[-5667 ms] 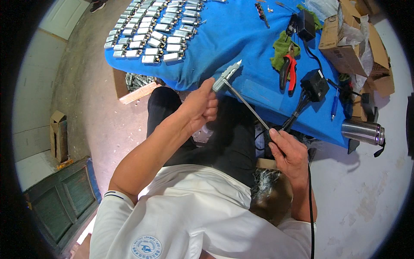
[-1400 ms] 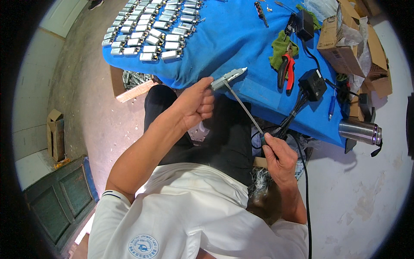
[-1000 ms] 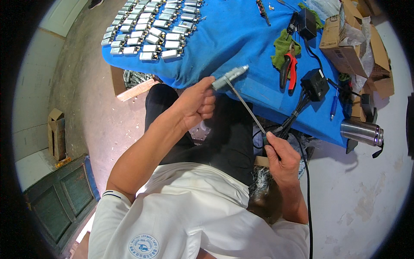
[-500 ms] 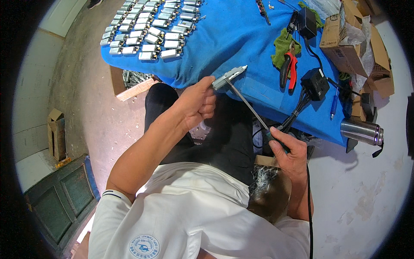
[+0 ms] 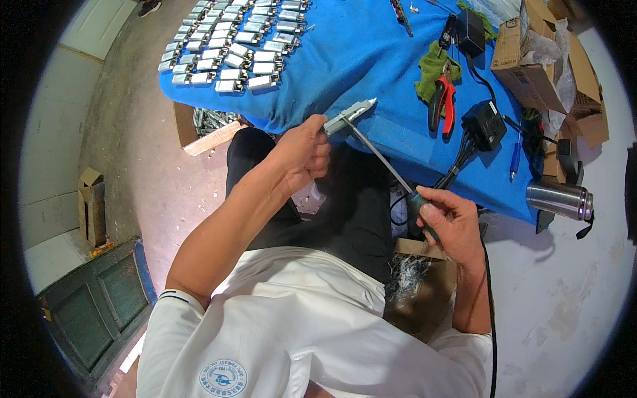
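Note:
My left hand (image 5: 302, 158) is closed round one end of a slim silver-grey casing (image 5: 350, 117) with a pale pointed tip, held over my lap by the table's front edge. In my right hand (image 5: 456, 224) is a screwdriver (image 5: 383, 161) with a dark green handle and a long metal shaft. The shaft's end meets the casing's side near its middle; whether it is wedged into a seam is too small to tell. Part of the casing is hidden by my left fingers.
Rows of small silver units (image 5: 235, 60) lie on the blue-covered table (image 5: 345, 60) at the far left. Red-handled pliers (image 5: 442, 109), a black adapter block (image 5: 483, 126), a blue pen (image 5: 515, 159) and a steel flask (image 5: 559, 200) are on the right. An open cardboard box (image 5: 431, 295) stands below my right arm.
My right hand has shifted slightly right and its grip has loosened, showing more of the screwdriver handle. My left hand and the casing have moved slightly left.

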A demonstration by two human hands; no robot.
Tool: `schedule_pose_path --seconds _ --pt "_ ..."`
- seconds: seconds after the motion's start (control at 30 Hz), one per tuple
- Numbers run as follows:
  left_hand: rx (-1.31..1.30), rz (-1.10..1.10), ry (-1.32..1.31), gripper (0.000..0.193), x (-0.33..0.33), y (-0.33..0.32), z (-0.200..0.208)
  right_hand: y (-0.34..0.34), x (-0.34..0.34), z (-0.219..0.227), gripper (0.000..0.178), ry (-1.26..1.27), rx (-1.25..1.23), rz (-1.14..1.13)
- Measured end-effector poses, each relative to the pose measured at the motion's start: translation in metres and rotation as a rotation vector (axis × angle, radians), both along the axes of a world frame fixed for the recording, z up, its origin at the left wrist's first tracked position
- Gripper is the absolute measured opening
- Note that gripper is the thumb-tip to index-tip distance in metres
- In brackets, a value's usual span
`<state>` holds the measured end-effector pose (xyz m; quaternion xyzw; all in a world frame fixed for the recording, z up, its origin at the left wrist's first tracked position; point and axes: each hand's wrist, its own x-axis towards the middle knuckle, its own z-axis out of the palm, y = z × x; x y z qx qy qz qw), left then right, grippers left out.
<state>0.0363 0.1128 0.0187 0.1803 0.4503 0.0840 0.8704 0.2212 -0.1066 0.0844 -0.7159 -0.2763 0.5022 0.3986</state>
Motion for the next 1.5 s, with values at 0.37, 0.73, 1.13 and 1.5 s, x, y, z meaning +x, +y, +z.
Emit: schedule_pose_path --seconds 0.37,0.73,1.13,1.5 --pt "-0.021 -0.024 -0.037 0.05 -0.002 0.002 -0.004 -0.003 -0.017 -0.002 0.03 -0.797 0.337 0.235" --pt "-0.042 -0.027 -0.098 0.052 -0.007 0.003 -0.008 -0.004 0.001 0.016 0.047 -0.5 0.197 -0.181" --pt "-0.114 -0.017 -0.124 0.052 -0.007 0.008 -0.007 0.142 -0.022 -0.059 0.037 -0.872 0.517 0.159" --pt "-0.147 0.095 -0.297 0.055 -0.021 0.002 -0.021 0.107 -0.062 -0.071 0.036 -0.688 0.497 -0.109"
